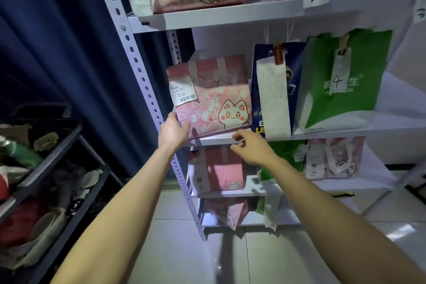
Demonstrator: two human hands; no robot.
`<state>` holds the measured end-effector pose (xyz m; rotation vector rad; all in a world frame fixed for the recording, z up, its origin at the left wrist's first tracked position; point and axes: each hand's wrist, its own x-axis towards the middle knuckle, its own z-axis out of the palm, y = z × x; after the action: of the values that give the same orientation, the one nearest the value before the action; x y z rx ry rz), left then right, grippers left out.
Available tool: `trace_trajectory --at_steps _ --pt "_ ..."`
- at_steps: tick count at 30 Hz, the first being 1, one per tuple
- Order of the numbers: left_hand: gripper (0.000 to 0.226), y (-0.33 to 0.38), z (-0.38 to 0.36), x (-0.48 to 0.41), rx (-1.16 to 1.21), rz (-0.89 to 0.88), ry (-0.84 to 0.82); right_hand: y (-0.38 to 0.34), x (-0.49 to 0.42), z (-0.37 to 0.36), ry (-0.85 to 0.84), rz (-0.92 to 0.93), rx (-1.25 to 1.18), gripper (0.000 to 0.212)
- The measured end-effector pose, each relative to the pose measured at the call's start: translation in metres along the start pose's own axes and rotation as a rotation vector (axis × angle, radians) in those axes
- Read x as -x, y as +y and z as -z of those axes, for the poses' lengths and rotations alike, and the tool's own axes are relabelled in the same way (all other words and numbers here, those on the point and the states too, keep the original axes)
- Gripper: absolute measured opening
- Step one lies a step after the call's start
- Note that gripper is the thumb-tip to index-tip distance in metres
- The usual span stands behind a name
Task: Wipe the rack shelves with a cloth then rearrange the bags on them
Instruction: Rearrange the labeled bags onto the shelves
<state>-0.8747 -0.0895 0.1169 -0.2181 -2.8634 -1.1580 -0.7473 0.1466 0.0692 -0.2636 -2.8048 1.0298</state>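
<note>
A white metal rack fills the right of the head view, and its middle shelf (334, 132) carries three bags. A pink cat bag (214, 99) stands tilted at the left end, with a dark blue bag (272, 90) and a green bag marked 4 (341, 80) beside it. My left hand (173, 130) touches the pink bag's lower left corner, fingers against its face. In front of the shelf edge, just below the pink bag, my right hand (250, 147) hovers with loosely curled fingers that hold nothing. No cloth is in sight.
The top shelf (230, 17) holds pink bags with receipts marked 1 and 2. Lower shelves hold more pink and green bags. A dark cart (76, 136) with clutter stands at the left, in front of a blue curtain (69, 41). Pale floor tiles lie below.
</note>
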Motion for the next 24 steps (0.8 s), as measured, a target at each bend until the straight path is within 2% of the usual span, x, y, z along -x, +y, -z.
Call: trace_trajectory --at_steps 5,13,18,24 --pt "0.021 -0.006 -0.006 -0.015 -0.007 -0.031 0.081 0.003 0.009 -0.009 0.028 -0.086 0.022 0.042" --pt "0.017 -0.006 0.004 0.012 0.001 -0.190 0.148 -0.006 0.023 -0.009 0.070 -0.112 0.038 0.042" --pt "0.015 -0.014 0.021 0.033 -0.014 -0.184 0.217 -0.016 0.032 -0.005 0.102 -0.086 0.031 0.039" --pt "0.017 -0.019 0.034 0.078 0.001 -0.195 0.243 -0.017 0.060 0.006 0.205 -0.086 0.009 0.019"
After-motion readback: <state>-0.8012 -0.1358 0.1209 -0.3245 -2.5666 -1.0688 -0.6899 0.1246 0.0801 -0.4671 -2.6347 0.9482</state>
